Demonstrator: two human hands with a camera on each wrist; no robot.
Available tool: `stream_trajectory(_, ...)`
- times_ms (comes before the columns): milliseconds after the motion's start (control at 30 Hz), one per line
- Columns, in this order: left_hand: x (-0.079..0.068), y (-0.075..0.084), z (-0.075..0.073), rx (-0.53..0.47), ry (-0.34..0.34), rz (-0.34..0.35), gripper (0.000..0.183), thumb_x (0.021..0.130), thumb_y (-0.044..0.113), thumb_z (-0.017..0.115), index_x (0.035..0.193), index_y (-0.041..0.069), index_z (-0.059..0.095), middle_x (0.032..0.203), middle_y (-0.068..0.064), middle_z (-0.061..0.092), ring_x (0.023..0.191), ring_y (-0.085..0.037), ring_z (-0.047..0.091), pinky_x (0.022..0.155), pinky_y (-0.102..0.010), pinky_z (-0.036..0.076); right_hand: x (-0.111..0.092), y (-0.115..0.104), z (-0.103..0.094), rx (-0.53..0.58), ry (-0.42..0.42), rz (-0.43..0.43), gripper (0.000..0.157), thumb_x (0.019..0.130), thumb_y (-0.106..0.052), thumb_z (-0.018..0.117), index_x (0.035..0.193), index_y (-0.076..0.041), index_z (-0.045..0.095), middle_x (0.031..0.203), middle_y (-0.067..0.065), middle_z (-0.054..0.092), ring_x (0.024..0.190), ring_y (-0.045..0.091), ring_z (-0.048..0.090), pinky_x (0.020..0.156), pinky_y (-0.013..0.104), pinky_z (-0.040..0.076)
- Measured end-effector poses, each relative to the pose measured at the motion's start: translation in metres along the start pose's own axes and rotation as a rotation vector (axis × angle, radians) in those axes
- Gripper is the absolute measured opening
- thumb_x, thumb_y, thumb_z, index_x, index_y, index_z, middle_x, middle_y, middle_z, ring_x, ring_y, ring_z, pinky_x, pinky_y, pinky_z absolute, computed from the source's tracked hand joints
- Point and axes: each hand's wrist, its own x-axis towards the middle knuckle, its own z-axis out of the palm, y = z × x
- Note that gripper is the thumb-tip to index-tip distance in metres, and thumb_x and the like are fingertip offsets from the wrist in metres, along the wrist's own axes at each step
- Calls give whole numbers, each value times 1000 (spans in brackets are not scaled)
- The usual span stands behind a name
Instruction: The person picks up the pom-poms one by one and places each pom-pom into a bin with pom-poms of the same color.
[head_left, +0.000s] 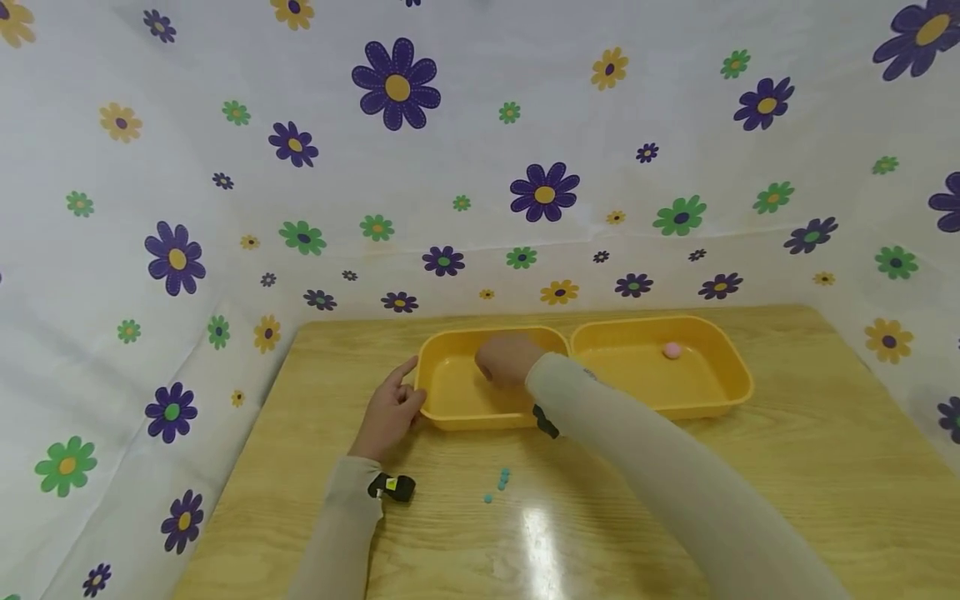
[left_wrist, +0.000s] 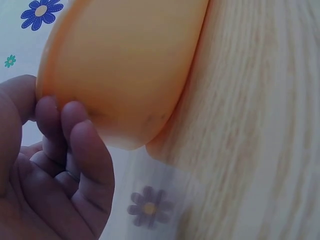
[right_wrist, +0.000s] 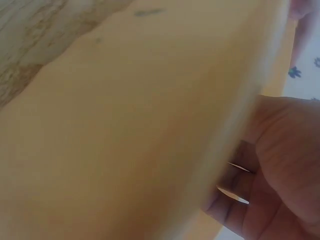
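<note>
On the table, a yellow plastic tray (head_left: 472,422) has my left hand (head_left: 390,412) at its left end. Thumb and fingers of that hand pinch the rim, and in the left wrist view the fingertips press on the tray's outer wall (left_wrist: 125,75). My right hand (head_left: 506,358) reaches down into the same tray with its fingers bent. Seen from the right wrist, the near wall (right_wrist: 100,125) covers the fingertips of the right hand (right_wrist: 290,160), so I cannot tell whether they hold anything.
A second yellow tray (head_left: 637,367) adjoins the first on the right, with a pink ball (head_left: 672,351) inside. Several small blue pieces (head_left: 502,478) lie on the wooden table (head_left: 450,533) in front. A flower-printed white cloth (head_left: 465,150) hangs behind and at the sides.
</note>
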Motion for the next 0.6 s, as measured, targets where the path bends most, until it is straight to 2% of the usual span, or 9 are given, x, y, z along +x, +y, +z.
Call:
stream_trajectory(133, -2, -5, -2, 17, 0, 16, 58, 105, 15, 59, 159, 18, 40, 71, -4, 55, 59, -18, 52, 56, -25, 46, 7, -2, 10, -60, -3, -43, 25, 95, -4, 68, 75, -17, 60, 73, -5, 57, 67, 13, 49, 65, 28, 47)
stream_trajectory(333, -5, -3, -1, 46, 8, -6, 58, 104, 17, 58, 159, 21, 40, 73, -6, 56, 61, -20, 53, 56, -26, 47, -5, 0, 6, 20, 2, -28, 12, 95, -7, 73, 86, -11, 65, 83, 0, 65, 75, 16, 58, 72, 30, 53)
stream_trajectory(433, -4, -1, -1, 45, 0, -2, 58, 105, 17, 58, 160, 20, 39, 74, -6, 56, 62, -20, 54, 57, -26, 47, -19, 2, -6, 90, 25, 20, 8, 94, -8, 73, 91, -11, 67, 89, 0, 66, 80, 17, 59, 76, 32, 53)
stream_trajectory(600, -3, -2, 2, 43, 0, 15, 58, 105, 17, 58, 160, 18, 39, 73, -5, 56, 60, -18, 53, 56, -26, 47, -57, 2, -23, 206, 144, 83, 4, 95, -13, 72, 97, -12, 68, 93, 0, 68, 83, 18, 59, 80, 35, 53)
